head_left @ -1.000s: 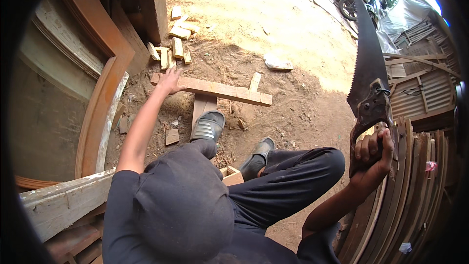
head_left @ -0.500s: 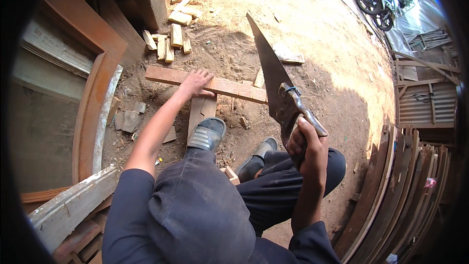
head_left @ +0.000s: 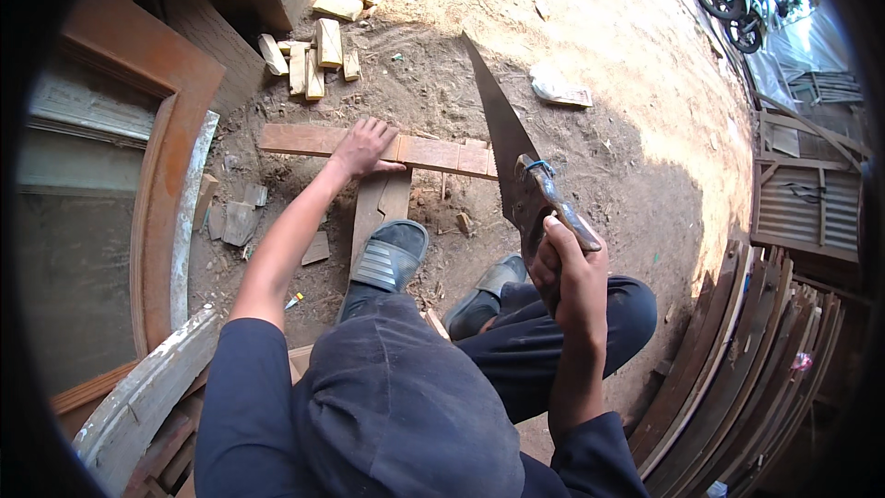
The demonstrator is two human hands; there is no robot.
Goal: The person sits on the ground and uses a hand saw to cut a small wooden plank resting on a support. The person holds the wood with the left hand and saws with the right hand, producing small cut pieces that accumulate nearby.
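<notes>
The right hand [head_left: 564, 269], fist closed on the saw [head_left: 513, 166] handle, has swung the blade in from the far right until its tip crosses the plank [head_left: 433, 153], so the cut looks about to begin. The left hand [head_left: 363, 146] stays flat on the plank, fingers spread, with a foot [head_left: 389, 256] on the support board below. The person's cap hides their lap, and I cannot tell whether the teeth touch wood.

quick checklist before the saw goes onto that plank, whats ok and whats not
1. Left hand pressing down on the plank: ok.
2. Plank supported: it lies across a short board under the foot: ok.
3. Right hand gripping the saw by its handle: ok.
4. Blade on the plank: not ok, it is raised, tip pointing away.
5. Left hand away from the blade's side of the plank: ok.
6. Cut mark on the plank: cannot tell.
</notes>
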